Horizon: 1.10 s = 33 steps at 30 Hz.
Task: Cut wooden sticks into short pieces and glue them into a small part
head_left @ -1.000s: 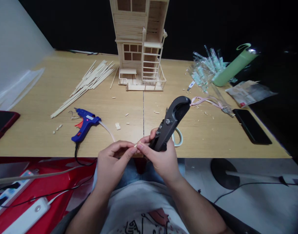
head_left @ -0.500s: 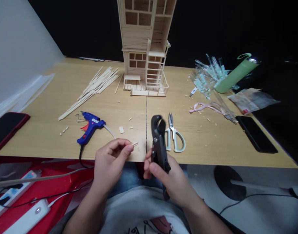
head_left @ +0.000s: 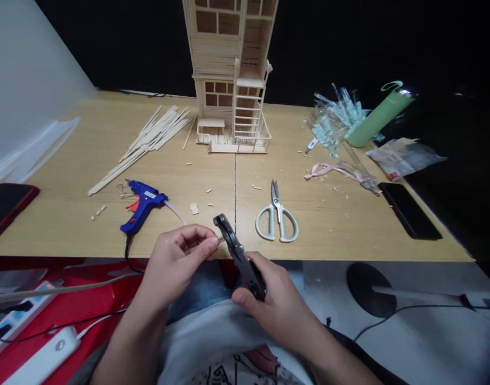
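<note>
Wooden stick offcut (head_left: 221,240) is what we're working on here, and we're pinching it between the thumb and index fingertips of our left hand (head_left: 176,259), fingers closed narrow, with only its tiny end poking out to the right. Our right hand (head_left: 273,307) is wrapping around the handles of a black hand cutter (head_left: 240,256), and the cutter's head is pointing up and left, right beside that poking end. We can't tell if they're actually touching, or how far the jaws are parted.

Both hands are working just over the near edge of the wooden table (head_left: 60,224). Past them, a blue glue gun (head_left: 142,211) is lying to the left and pale-handled scissors (head_left: 277,216) to the right. Further out, loose craft sticks (head_left: 152,136) are lying beside a tall popsicle-stick house (head_left: 228,80), with pink ribbon (head_left: 333,170), a black phone (head_left: 409,210) and a green bottle (head_left: 379,117) off to the right.
</note>
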Motion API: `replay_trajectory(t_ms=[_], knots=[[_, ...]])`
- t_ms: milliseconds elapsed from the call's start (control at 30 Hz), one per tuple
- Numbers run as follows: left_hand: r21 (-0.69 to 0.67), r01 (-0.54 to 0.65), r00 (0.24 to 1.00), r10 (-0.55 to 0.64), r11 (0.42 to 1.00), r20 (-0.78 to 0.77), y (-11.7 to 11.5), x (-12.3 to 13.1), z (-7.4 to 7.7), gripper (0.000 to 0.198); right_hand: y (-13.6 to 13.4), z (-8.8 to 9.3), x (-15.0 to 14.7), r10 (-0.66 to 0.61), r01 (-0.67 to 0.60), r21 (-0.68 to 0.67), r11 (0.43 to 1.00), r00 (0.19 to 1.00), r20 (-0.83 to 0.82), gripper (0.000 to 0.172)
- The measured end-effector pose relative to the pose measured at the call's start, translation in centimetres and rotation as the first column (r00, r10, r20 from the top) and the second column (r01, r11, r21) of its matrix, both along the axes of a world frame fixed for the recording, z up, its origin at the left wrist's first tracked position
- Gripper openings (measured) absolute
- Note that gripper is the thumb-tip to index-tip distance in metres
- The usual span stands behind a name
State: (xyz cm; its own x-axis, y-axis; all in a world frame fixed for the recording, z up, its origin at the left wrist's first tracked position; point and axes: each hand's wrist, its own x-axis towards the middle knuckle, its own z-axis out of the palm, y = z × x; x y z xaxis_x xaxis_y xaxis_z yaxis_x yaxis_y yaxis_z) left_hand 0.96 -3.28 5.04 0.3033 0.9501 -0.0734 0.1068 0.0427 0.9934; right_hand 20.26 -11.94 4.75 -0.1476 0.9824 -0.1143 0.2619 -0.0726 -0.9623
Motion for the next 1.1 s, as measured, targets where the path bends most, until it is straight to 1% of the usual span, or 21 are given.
replay_trajectory(t_ms=[100, 233, 433, 600, 700, 833, 1100], knots=[[-0.057, 0.042, 0.996, -0.037, 0.997, 0.078, 0.1, -0.2, -0.4, 0.028, -0.2, 0.0, 0.3, -0.007, 0.007, -0.006, 1.000, 0.997, 0.075, 0.060], [-0.076, 0.053, 0.994, -0.046, 0.996, 0.096, 0.1, -0.4, -0.8, 0.031, -0.5, -0.1, 0.7, -0.001, 0.001, 0.001, 1.000, 0.994, 0.111, 0.057], [-0.096, 0.058, 0.994, -0.048, 0.994, 0.097, 0.2, -0.5, -1.1, 0.030, -0.4, -0.1, 0.9, 0.005, -0.001, -0.028, 1.000, 0.989, 0.145, 0.056], [-0.082, 0.043, 0.996, -0.036, 0.996, 0.084, 0.4, -0.5, -1.2, 0.029, -0.2, -0.1, 0.8, 0.001, 0.000, -0.010, 1.000, 0.994, 0.108, 0.055], [-0.079, 0.028, 0.997, -0.023, 0.997, 0.069, 0.3, -0.5, -1.2, 0.029, -0.2, -0.3, 0.8, -0.017, 0.018, -0.004, 1.000, 0.993, 0.119, 0.056], [-0.078, 0.035, 0.998, -0.030, 0.996, 0.060, 0.3, -0.7, -1.4, 0.028, -0.1, -0.4, 0.8, -0.008, 0.009, -0.004, 1.000, 0.992, 0.128, 0.056], [-0.088, 0.054, 0.997, -0.048, 0.995, 0.065, 0.5, -0.7, -1.5, 0.031, 0.0, -0.4, 0.7, 0.007, -0.004, -0.012, 1.000, 0.978, 0.208, 0.052]])
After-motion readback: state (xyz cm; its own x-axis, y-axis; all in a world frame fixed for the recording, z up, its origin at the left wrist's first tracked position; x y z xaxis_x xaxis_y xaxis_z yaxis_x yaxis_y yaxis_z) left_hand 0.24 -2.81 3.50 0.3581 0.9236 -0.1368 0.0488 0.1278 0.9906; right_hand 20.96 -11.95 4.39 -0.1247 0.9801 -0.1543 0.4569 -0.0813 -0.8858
